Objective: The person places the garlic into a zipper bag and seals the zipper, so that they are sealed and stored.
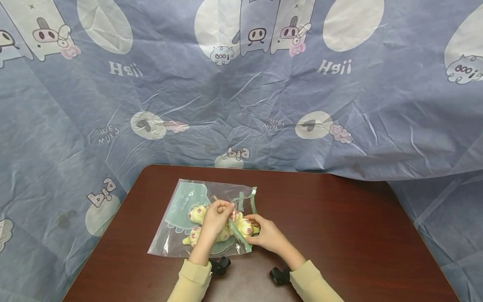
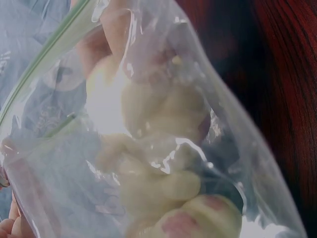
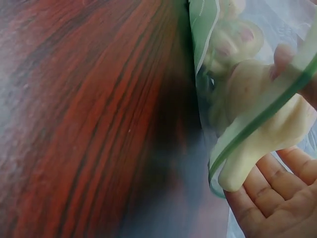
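A clear zip bag (image 1: 167, 239) with a green strip along its mouth lies on the table. Inside it are several pale yellow garlic-shaped bulbs (image 1: 197, 214) with pink patches; the left wrist view shows the bulbs (image 2: 190, 218) through the glossy plastic. My left hand (image 1: 216, 217) pinches the near layer of the bag's mouth by its green strip (image 3: 257, 121). At the right-hand opening, my right hand (image 1: 269, 235) grips a garlic-shaped bulb (image 1: 245, 227), fingers at its far side and thumb nearer me. The bulb's tapered end (image 3: 235, 173) rests against the right fingers, within the bag's mouth.
The dark red-brown table (image 1: 339, 235) extends to the right of the bag. A blue printed cloth (image 1: 226, 96) hangs behind and beside it. Black wrist-worn devices (image 1: 220, 265) sit under both wrists, near the bag's front edge.
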